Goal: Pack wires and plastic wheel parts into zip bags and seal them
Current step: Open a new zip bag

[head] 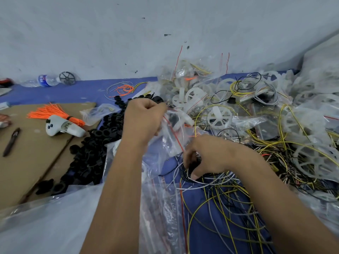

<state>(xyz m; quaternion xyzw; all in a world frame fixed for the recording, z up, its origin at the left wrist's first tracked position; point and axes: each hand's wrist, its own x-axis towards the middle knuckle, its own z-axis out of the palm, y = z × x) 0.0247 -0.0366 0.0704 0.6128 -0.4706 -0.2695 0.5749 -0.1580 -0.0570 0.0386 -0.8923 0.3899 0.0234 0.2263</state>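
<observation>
My left hand (142, 117) holds up a clear zip bag (171, 138) with a red seal strip, pinching it near its mouth; white and black plastic parts show inside. Lower and to the right, my right hand (200, 159) curls its fingers round a bunch of black and white wires (189, 176) lying on the blue cloth. A tangle of yellow, black and white wires (229, 202) spreads below that hand. White plastic wheels (219, 117) lie in the pile beyond.
Black plastic rings (91, 154) lie heaped left of my arms, beside brown cardboard (31, 162) carrying an orange wire bundle (55, 111), a white controller (64, 128) and a pen (11, 142). Filled bags (183, 74) stack against the wall. Empty zip bags (159, 208) lie near me. A bottle (43, 81) lies far left.
</observation>
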